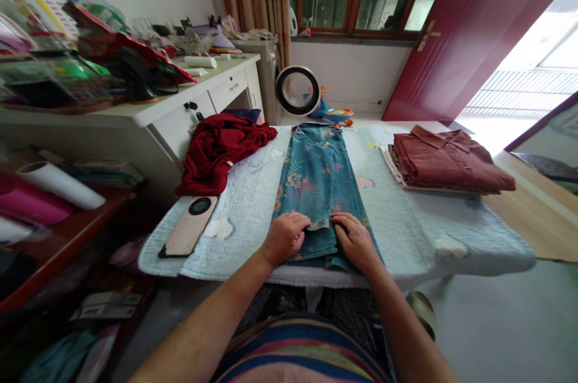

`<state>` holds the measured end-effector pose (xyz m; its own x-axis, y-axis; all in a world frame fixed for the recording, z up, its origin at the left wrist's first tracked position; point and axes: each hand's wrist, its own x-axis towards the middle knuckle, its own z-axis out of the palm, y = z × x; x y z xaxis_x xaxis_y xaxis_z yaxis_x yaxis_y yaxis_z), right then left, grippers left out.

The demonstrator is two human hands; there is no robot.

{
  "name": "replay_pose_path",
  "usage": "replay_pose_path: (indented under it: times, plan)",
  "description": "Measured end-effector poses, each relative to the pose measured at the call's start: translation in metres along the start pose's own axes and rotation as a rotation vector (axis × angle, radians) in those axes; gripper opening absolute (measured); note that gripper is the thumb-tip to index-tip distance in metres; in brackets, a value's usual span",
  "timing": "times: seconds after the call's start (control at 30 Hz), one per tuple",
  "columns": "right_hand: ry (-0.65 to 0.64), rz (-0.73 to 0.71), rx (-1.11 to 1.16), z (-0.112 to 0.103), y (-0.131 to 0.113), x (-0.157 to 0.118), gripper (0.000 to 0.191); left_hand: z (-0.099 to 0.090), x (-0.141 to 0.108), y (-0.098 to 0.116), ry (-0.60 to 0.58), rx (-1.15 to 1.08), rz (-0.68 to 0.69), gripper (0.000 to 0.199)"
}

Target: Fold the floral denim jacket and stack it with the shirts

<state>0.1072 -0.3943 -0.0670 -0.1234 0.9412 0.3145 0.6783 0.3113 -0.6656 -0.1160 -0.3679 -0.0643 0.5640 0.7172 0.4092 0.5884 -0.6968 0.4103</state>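
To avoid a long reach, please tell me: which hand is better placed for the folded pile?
Probably the right hand: it is nearer the folded pile, which lies on that side. The left hand is farther away. Both are on the blue garment.

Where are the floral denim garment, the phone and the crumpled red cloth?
Floral denim garment (315,184): head view, middle of its upper face.
Phone (188,231): head view, middle of its pale back.
Crumpled red cloth (214,151): head view, middle of its folds.
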Motion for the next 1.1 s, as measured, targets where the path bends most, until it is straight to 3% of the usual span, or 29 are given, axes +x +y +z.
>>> replay_pose_path:
  times: [0.2,0.27,0.37,0.5,0.6,0.67,0.83,0.97,1.1]
  plan:
    - [0.034,0.055,0.045,-0.009,-0.004,0.010,0.030,-0.005,0.002,0.007,-0.050,-0.001,-0.018,0.011]
    - [0.069,0.059,0.021,-0.013,-0.011,0.022,0.033,-0.005,0.001,0.008,-0.030,-0.005,-0.018,0.020]
    - [0.081,-0.049,-0.035,-0.011,-0.021,0.045,0.036,-0.004,0.002,0.009,-0.052,0.024,0.010,0.044]
    - [-0.115,-0.161,-0.164,0.011,-0.019,0.067,0.044,-0.004,0.005,0.011,-0.146,0.089,0.077,0.048]
    - [-0.355,-0.114,-0.290,0.028,-0.006,0.074,0.054,-0.003,0.006,0.011,-0.195,0.127,0.082,0.042]
    - [-0.443,-0.084,-0.352,0.033,0.003,0.079,0.060,-0.003,0.007,0.011,-0.205,0.124,0.077,0.041]
    - [-0.493,-0.060,-0.444,0.031,0.013,0.098,0.066,-0.005,0.011,0.011,-0.214,0.065,0.059,0.038]
    - [-0.480,-0.047,-0.461,0.034,0.018,0.117,0.069,-0.012,0.026,0.011,-0.295,0.056,0.052,0.024]
    - [-0.450,-0.028,-0.455,0.040,0.027,0.136,0.071,-0.014,0.049,0.009,-0.384,0.165,0.001,0.034]
